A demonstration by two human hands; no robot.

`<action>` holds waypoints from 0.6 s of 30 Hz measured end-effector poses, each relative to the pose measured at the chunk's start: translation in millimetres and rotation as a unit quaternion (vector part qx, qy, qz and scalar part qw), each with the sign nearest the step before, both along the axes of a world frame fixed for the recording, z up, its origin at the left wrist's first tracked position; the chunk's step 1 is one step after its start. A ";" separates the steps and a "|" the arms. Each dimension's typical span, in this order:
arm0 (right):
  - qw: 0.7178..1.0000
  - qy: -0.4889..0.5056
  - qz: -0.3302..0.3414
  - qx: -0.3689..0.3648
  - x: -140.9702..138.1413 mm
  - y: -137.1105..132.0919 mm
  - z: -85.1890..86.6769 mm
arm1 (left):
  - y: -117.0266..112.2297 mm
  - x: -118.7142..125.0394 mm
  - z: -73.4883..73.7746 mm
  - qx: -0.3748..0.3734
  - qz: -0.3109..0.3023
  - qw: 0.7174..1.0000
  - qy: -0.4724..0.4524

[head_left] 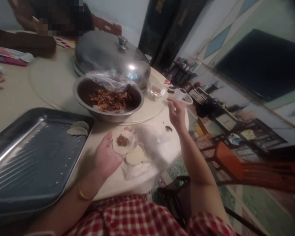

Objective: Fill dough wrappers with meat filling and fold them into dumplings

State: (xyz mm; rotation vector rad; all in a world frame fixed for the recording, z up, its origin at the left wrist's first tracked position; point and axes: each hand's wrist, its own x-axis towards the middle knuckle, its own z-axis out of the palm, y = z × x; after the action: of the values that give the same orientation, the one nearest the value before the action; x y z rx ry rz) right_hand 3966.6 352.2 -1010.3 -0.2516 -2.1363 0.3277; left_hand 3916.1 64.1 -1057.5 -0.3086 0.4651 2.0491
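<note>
My left hand (109, 156) is palm up, its fingers and thumb around a round dumpling wrapper (115, 147) with a small heap of dark minced filling (123, 140) on it. My right hand (177, 113) is raised at the table's right side, close to a white bowl (188, 99); its fingers are partly stretched out and I see nothing in them. A stack of plain wrappers (135, 155) lies on thin plastic just right of my left hand. Beyond it stands a metal basin (108, 115) of chopped filling (110, 100), plastic film over its far rim. Folded dumplings (78, 128) sit in a corner of the metal tray (61, 183).
A large domed steel lid (105, 54) stands behind the basin on the round table (49, 83). A pink packet (9, 56) lies at far left, and another person (64, 19) sits across the table. An orange-brown wooden chair (227, 160) is on the right.
</note>
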 end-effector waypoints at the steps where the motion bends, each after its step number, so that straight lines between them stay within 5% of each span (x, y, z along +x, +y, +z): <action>1: 1.000 0.009 -0.027 -0.005 25.2 3.6 -6.2 | -0.5 2.1 1.7 0.003 -0.009 1.000 0.002; 5: 0.993 -0.013 -0.112 -0.038 102.6 14.5 -33.2 | 0.9 18.2 13.7 -0.016 -0.014 0.999 0.042; 8: 0.989 -0.058 -0.130 -0.045 128.7 17.7 -52.4 | 3.5 35.1 24.2 -0.044 -0.040 0.995 0.075; 13: 0.984 -0.135 -0.116 -0.006 130.8 8.8 -79.7 | 6.9 55.4 33.2 -0.081 -0.051 0.991 0.092; 18: 0.945 -0.297 -0.134 0.022 121.0 0.6 -94.9 | 9.9 60.3 30.8 -0.092 -0.042 0.991 0.088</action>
State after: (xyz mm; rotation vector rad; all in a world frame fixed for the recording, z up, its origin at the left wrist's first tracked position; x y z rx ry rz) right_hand 4087.6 352.8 -1105.2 -0.6787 -2.6516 0.0403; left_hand 3976.5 74.0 -1026.7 -0.2140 0.7659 1.9638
